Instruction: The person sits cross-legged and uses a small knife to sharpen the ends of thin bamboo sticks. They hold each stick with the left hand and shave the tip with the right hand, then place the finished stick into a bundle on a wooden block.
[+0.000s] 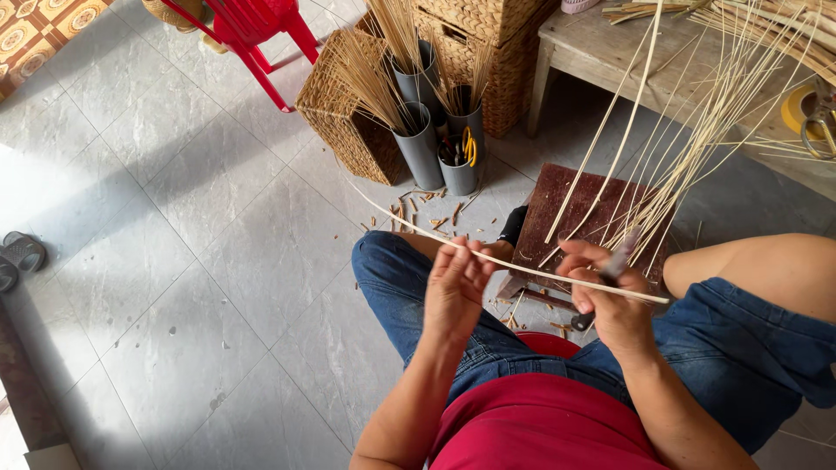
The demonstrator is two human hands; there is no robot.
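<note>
A long pale rattan strip [522, 268] runs from the floor at upper left across my lap to the right. My left hand [455, 287] pinches it near the middle. My right hand [610, 292] grips a small knife with a grey handle [620, 259] and also rests against the strip's right part. Just beyond my hands, a bundle of thin pale reeds [697, 139] fans up from a dark red wooden stool [566, 204]. I sit in blue jeans and a red shirt.
Grey tube holders [422, 144] filled with reeds and tools stand ahead, beside woven baskets [335, 109]. A wooden bench [601, 52] holds more reeds at the upper right. A red plastic chair [252, 26] stands at the top. Sandals [22, 252] lie at the left. Shavings litter the tiles.
</note>
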